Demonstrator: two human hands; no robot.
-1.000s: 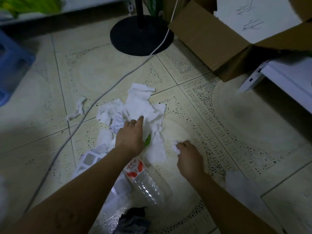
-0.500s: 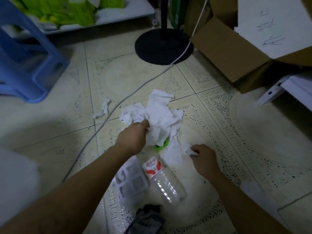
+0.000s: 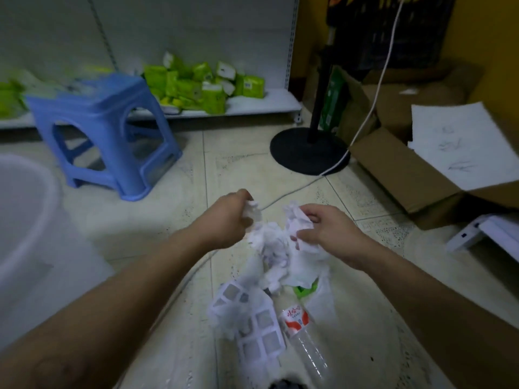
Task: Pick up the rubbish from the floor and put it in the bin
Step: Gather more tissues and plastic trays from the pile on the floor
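A bundle of crumpled white tissue paper (image 3: 276,255) hangs above the tiled floor, gripped from both sides. My left hand (image 3: 229,221) is shut on its left part and my right hand (image 3: 323,231) is shut on its right part. Below it lie a clear plastic bottle (image 3: 304,336) with a red and white label and green cap, and a white sheet with grey squares (image 3: 248,324). A white bin (image 3: 26,217) shows its rim at the left edge.
A blue plastic stool (image 3: 105,137) stands at the back left. A black fan base (image 3: 307,151) with a white cable (image 3: 365,122) sits behind my hands. An open cardboard box (image 3: 407,169) lies to the right. Green packets (image 3: 196,85) fill a low shelf.
Both hands have gathered the tissue and lifted it off the floor. My right hand now grips the bundle too. The view has tilted up, bringing the stool, shelf and bin into sight.
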